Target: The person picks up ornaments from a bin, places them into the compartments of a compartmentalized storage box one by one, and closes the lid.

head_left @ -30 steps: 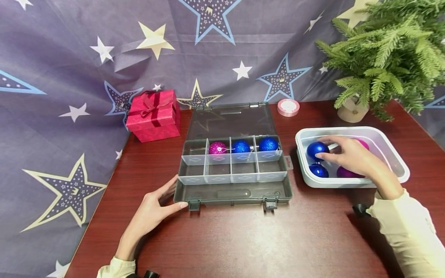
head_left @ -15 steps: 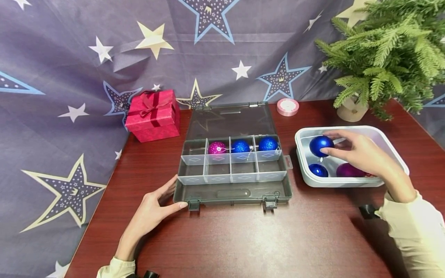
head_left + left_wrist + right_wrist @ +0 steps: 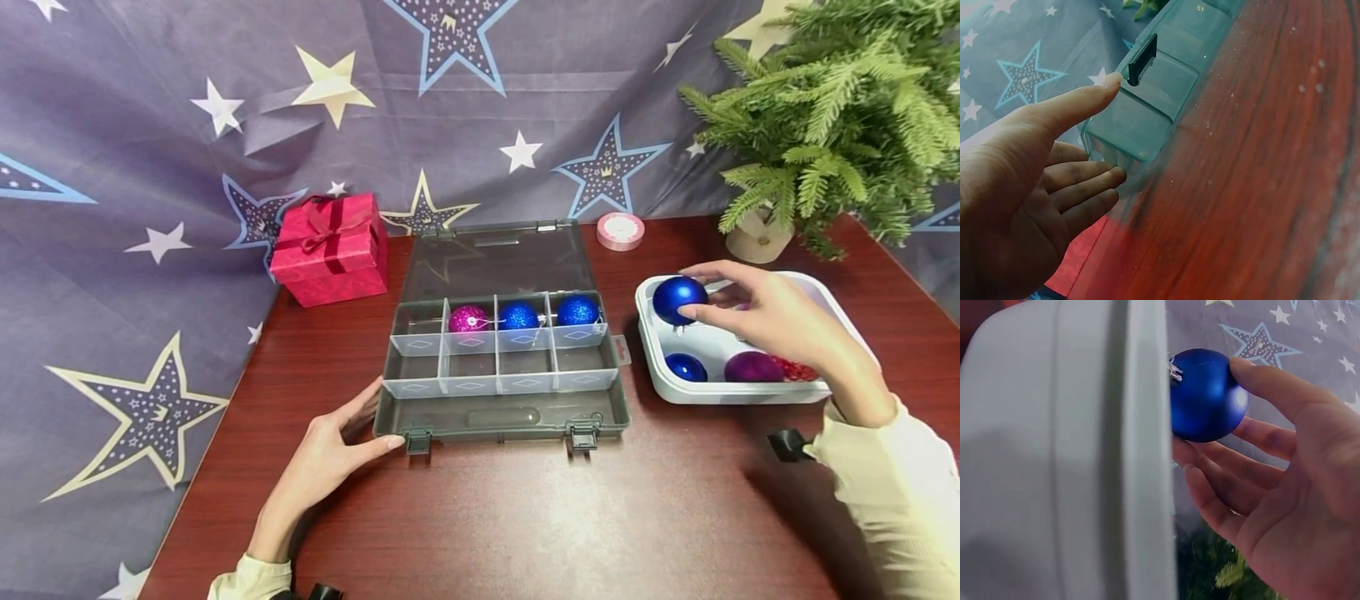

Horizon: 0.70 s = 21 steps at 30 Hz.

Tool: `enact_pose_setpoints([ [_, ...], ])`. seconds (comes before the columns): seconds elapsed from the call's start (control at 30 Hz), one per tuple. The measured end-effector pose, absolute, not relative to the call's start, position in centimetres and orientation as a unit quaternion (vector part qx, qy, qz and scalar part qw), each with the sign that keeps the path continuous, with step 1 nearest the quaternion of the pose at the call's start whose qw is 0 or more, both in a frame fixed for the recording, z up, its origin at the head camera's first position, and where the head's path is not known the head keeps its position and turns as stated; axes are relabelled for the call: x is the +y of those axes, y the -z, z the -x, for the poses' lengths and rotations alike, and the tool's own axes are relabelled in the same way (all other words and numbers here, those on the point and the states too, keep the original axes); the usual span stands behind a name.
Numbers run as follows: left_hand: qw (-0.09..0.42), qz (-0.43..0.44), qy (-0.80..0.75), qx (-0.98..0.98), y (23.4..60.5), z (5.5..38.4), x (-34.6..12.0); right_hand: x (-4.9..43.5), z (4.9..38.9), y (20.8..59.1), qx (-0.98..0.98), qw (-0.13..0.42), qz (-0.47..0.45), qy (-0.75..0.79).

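Observation:
My right hand [image 3: 772, 312] pinches a matte blue Christmas ball [image 3: 679, 300] between thumb and fingers, above the left part of a white tub [image 3: 862, 350]. In the right wrist view the ball's silver cap [image 3: 1174, 372] points away from the palm. Inside the tub lie a shiny blue ball [image 3: 686, 367], a purple ball [image 3: 753, 367] and something red and glittery [image 3: 797, 369]. My left hand [image 3: 318, 462] rests against the front left corner of a clear grey compartment box [image 3: 502, 417], fingers nearly straight. One pink [image 3: 469, 320] and two blue glitter balls [image 3: 519, 317] sit in its back row.
The box's lid [image 3: 498, 262] lies open toward the back. A red gift box [image 3: 332, 250] stands at the back left, a pink ribbon roll [image 3: 620, 232] behind the tub. A small artificial tree [image 3: 832, 125] stands at the back right, its branches reaching over the table.
My right hand has raised the matte blue ball from among the others in the tub, moving it first rightward, then up and slightly left. My left hand and the compartment box stay put.

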<state>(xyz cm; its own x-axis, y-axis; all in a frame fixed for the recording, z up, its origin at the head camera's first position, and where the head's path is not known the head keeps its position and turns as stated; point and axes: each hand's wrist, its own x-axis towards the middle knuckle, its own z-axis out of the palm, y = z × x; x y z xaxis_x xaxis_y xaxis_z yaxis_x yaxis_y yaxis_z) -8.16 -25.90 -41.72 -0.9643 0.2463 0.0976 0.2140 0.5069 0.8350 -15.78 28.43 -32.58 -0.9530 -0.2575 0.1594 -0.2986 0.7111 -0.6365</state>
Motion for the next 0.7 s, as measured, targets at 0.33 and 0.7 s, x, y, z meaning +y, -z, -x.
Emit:
enact_pose_setpoints([
  [0.33,0.016,-0.134,-0.475,0.870,41.7,8.3,-25.8,25.0,16.9,31.0,-0.908,0.014,-0.191,-0.373],
  [0.7,0.017,-0.132,-0.474,0.871,41.7,8.2,-25.9,21.9,18.5,30.7,-0.893,0.016,-0.235,-0.383],
])
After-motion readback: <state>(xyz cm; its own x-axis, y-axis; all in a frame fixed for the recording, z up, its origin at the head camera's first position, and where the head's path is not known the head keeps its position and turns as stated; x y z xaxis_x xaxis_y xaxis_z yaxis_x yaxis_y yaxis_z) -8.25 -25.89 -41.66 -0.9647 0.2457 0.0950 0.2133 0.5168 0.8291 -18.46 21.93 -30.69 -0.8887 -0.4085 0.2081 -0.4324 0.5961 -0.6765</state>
